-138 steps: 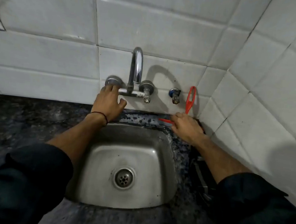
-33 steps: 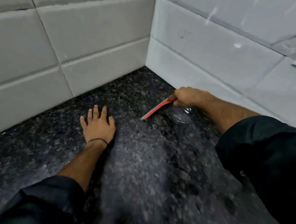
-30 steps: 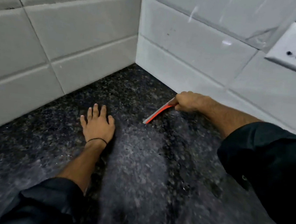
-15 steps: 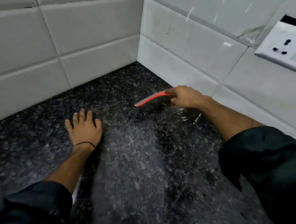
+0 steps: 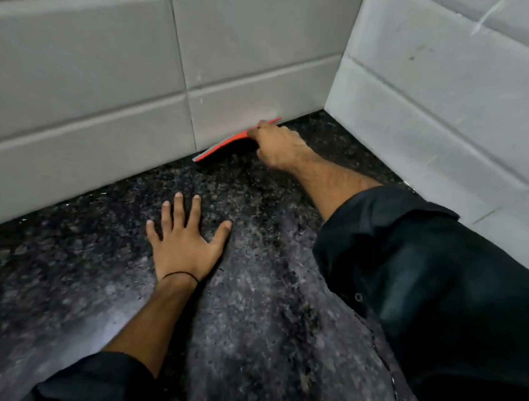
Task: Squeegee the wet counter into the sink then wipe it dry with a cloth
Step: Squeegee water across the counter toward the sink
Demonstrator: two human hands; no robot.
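head view: the right hand reaches far across the dark speckled counter to the foot of the tiled wall, close to the corner where the two walls meet. it holds the red squeegee with the blade lying along the joint between wall and counter, its far end touching or almost touching the tile. starting this deep looks sensible: water gathered against the wall can then be dragged outward in one pull instead of being left behind in the seam. the arm is stretched nearly straight, its dark sleeve low over the stone.

the left hand lies flat on the counter, nearer the body and well apart from the squeegee. it seems to be a prop, taking weight while the other arm reaches.

fingers: those of the right hand are curled together and clamped on the squeegee's near end, thumb side toward the wall; the exact hold is hidden under the knuckles. the left hand's fingers are spread wide apart, palm down, gripping nothing, touching only the stone.

the counter shows a wet sheen with darker and paler streaks. neither sink nor cloth is in sight, so the drying step looks some way off.
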